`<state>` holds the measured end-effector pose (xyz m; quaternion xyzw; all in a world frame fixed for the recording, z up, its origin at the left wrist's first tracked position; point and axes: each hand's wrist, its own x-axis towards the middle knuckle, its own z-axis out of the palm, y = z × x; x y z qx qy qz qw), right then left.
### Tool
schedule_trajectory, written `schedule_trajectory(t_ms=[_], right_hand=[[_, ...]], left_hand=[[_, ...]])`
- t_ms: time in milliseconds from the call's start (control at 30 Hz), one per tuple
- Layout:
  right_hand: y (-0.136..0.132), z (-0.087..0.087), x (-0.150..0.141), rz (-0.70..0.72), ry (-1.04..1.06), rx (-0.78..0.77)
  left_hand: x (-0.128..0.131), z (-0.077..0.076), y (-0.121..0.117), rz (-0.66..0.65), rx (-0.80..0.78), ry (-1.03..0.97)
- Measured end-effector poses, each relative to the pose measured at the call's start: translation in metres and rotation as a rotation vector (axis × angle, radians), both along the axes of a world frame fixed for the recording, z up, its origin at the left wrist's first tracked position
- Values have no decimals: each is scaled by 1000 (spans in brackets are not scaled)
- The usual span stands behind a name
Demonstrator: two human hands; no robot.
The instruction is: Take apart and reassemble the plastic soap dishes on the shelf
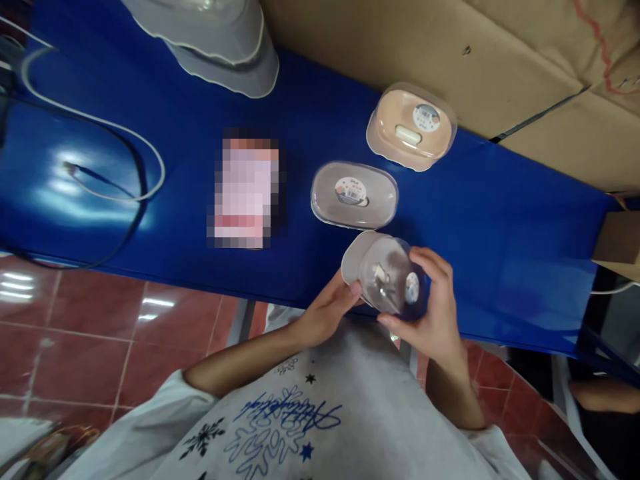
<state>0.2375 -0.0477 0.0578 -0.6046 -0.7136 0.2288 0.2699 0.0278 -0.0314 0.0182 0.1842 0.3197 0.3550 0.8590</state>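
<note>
At the table's near edge I hold a small pale plastic box with a clear lid [385, 277], tilted, with a round label on its lid. My left hand [330, 308] grips the pale base at its left side, thumb on the rim. The fingers and thumb of my right hand [436, 310] curve round the clear lid from the right. Just beyond lies an oval grey-pink box with a clear lid [354, 195] and a label. Farther back sits a peach box with a clear lid [411, 128], with a label and a pale insert.
A blue table [500, 233] bears a pixelated pink rectangular item [245, 193]. Stacked grey plastic containers [225, 50] stand at back left. A white cable [160, 160] and a black one curve at left. Cardboard boxes [400, 40] line the back. Another person's arm [607, 397] shows right.
</note>
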Motion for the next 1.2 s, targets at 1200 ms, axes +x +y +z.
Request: schedule_trajectory(t_ms=[1200], right_hand=[[9, -33, 0, 76, 189, 130]], left_hand=[[-2, -13, -3, 15, 523, 101]])
